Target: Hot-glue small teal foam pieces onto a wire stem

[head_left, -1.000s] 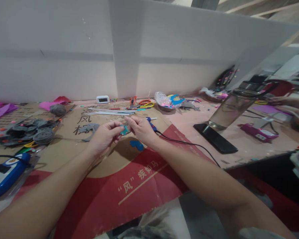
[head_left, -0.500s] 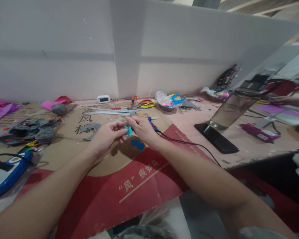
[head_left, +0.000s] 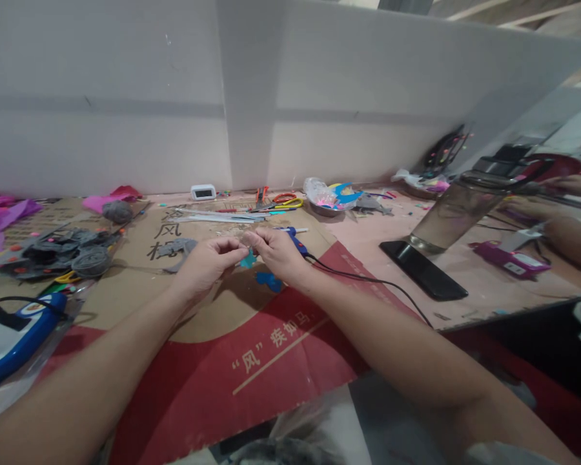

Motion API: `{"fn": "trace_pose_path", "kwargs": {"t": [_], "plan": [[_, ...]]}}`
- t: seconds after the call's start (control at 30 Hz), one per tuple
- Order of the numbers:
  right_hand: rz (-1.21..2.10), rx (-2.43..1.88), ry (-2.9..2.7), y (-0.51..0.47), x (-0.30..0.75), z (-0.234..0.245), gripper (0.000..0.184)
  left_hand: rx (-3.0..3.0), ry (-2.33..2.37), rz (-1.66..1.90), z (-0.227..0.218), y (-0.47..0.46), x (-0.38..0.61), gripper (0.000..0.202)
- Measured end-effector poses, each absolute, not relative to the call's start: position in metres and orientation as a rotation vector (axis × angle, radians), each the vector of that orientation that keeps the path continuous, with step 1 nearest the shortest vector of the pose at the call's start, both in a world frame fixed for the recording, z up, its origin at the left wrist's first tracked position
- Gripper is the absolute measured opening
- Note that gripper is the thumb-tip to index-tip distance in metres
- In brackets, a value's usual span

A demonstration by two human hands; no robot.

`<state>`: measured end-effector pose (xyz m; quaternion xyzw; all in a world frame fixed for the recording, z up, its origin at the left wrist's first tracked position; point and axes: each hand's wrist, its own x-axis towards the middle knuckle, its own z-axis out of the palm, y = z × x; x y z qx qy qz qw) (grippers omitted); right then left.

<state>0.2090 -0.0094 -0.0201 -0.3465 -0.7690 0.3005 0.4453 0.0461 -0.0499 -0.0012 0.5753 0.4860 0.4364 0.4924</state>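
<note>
My left hand (head_left: 212,261) pinches a small turquoise star-shaped piece (head_left: 247,259) between thumb and fingers, over the cardboard. The closed fingertips of my right hand (head_left: 281,256) meet the left ones at the star's upper edge and cover part of it. Below the right hand lies a blue cut-out piece (head_left: 269,281) with rounded lobes. A blue glue gun (head_left: 297,242) rests just behind my right hand, its black cord trailing right. Flat on the cardboard left of my hands is a grey felt cut-out (head_left: 178,248).
Printed cardboard (head_left: 184,381) covers the work surface. A tilted bottle (head_left: 458,210), black phone (head_left: 422,270) and purple device (head_left: 513,259) are on the right, near another person's arm (head_left: 569,229). Scissors (head_left: 288,201) and a bowl (head_left: 325,210) stand behind. Grey felt rolls (head_left: 91,261) lie left.
The turquoise star has tilted and dropped slightly between my fingertips, and my left fingers have shifted on it. At the right, the other person's arm has come further into view.
</note>
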Motion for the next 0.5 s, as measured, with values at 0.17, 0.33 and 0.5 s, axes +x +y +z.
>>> {"fn": "trace_pose_path", "kwargs": {"t": [0.17, 0.33, 0.5], "plan": [[0.820, -0.853, -1.892, -0.005, 0.208, -0.021, 0.043, 1.434, 1.188, 1.084, -0.001, -0.050, 0.045, 0.017], [0.920, -0.859, -1.869, -0.007, 0.207, -0.019, 0.036, 1.447, 1.250, 1.191, 0.000, -0.047, 0.042, 0.012], [0.986, -0.844, -1.939, -0.012, 0.206, -0.018, 0.029, 1.414, 1.298, 1.350, 0.001, -0.039, 0.032, 0.009]]}}
